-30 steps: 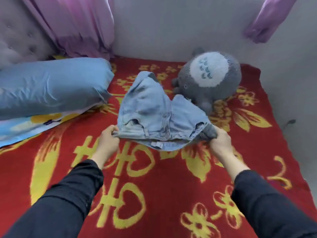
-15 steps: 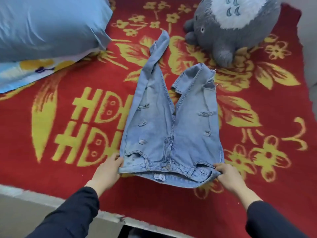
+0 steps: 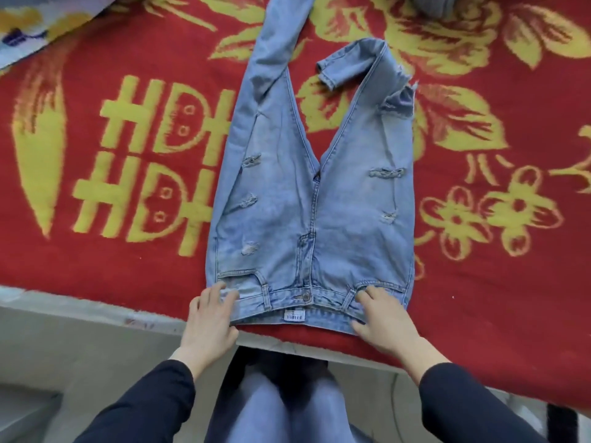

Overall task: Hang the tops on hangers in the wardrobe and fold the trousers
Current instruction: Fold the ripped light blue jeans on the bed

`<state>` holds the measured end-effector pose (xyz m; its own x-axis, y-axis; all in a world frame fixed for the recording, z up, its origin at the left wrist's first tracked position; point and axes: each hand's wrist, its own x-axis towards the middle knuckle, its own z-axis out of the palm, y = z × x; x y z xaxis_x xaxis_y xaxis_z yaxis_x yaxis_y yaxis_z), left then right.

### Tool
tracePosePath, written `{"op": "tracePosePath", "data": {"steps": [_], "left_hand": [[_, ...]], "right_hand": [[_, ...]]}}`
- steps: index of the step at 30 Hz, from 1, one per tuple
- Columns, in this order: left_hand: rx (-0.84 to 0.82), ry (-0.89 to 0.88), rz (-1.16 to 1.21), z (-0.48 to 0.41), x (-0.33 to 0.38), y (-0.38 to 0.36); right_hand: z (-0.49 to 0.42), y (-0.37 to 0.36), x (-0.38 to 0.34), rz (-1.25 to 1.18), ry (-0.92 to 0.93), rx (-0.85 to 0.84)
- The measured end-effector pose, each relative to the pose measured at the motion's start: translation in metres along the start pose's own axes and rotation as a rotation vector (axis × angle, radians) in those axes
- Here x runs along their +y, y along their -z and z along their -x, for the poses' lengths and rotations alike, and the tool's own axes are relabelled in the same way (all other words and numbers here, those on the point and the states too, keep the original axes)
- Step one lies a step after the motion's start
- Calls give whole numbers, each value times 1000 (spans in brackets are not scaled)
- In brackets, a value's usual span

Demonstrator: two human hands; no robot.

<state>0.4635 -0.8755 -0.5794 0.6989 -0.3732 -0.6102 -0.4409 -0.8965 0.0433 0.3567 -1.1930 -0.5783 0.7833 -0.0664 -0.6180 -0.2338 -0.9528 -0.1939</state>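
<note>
- Head view: the jeans (image 3: 307,199) lie front side up on the red blanket (image 3: 128,257), with the waistband next to the near edge of the bed.
- The left hand (image 3: 209,318) rests with fairly straight fingers on the left corner of the waistband and grips nothing.
- The right hand (image 3: 383,321) lies on the right corner with its fingers a little bent and its thumb at the lower hem. I cannot tell whether it pinches the cloth or only presses it.
- Risk: the waistband is just beside the bed edge, so I judge that a pull toward the body could drag the jeans off the blanket.
- Risk: the right leg is bent back on itself, with its cuff (image 3: 332,71) turned over. Folding now would probably trap that crease and give a crooked bundle.
- Risk: the left leg runs up out of the picture, so its end is not seen. It may be twisted.
- Room: bare blanket lies on both sides of the jeans, with more on the left.
- Far side: a grey plush toy (image 3: 431,4) sits near the leg ends and a pillow (image 3: 25,30) is at the far left corner, so stretching the legs out may push against the toy.
</note>
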Motion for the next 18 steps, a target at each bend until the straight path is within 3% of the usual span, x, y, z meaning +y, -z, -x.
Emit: {"op": "tracePosePath", "data": {"steps": [2,8,13,18], "left_hand": [[63,-100,3,-6,6,-7],[43,-128,-155,-30,4,-7],[39,-197,-150,-30,-7,-2],[34,-199,-107,-21,-13,-14]], "right_hand": [[-3,-15,-15,49,15,-29],[-14,-29,-18,253,-20,34],[-9,-22,-2,149,-41,-94],[3,-32,0,156,-56,-26]]}}
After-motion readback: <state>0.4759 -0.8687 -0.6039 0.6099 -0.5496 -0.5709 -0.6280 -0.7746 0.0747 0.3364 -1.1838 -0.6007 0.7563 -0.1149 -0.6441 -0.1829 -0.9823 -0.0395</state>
